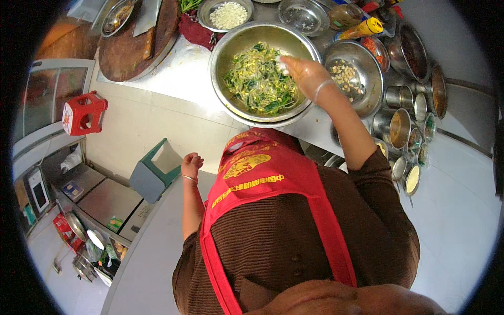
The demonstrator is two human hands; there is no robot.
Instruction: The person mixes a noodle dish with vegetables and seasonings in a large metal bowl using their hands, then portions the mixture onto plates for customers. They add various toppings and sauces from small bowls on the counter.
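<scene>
My right hand point(309, 75) is over the right side of a large steel mixing bowl point(217, 75), its fingertips pinching white bits point(282, 65). What the bits are, I cannot tell for sure. Bean sprouts mixed with dark green leaves point(260, 80) fill the bottom of the bowl. A ring-shaped bangle point(323, 86) circles my right wrist. My left hand point(192, 162) hangs low beside my red apron point(252, 165), loosely curled, with nothing visible in it. Behind the mixing bowl, a smaller steel bowl point(229, 15) holds chopped white pieces.
A cleaver point(149, 43) lies on a round wooden chopping board point(118, 59) at left. Right of the mixing bowl stand a steel bowl with peanut-like bits point(346, 76), red chopped bits point(370, 45), a yellow-capped bottle point(360, 29) and several seasoning pots point(397, 122). Stools point(84, 114) stand on the floor.
</scene>
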